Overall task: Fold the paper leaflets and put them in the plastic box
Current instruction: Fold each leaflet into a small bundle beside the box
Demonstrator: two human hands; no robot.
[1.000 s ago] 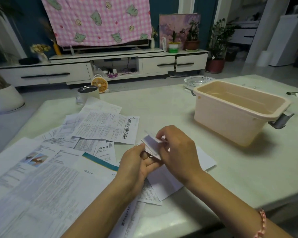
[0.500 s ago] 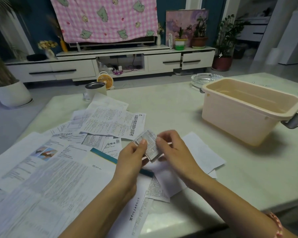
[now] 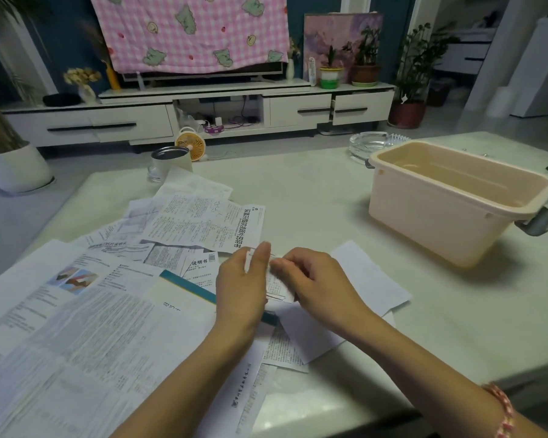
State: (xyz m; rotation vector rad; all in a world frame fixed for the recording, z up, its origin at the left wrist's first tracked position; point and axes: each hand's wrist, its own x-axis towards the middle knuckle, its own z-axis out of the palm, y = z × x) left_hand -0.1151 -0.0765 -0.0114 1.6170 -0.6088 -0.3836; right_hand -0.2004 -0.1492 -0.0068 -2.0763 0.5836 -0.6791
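1. Leaflet (image 3: 278,287) sits small and part-folded between my hands, above the spread of loose sheets (image 3: 76,327). My left hand (image 3: 239,289) pinches its left edge and my right hand (image 3: 318,286) pinches its right.
2. I judge the fold wants squaring, so I line up the edges first, then run a thumb along the crease.
3. I pinch lightly so the thin paper does not buckle.
4. To my right the box (image 3: 424,222) stands well apart on the table (image 3: 329,191), open-topped. One hand can carry the packet over.

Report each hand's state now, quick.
Left hand: holds the small folded white paper leaflet.
Right hand: pinches the same leaflet.
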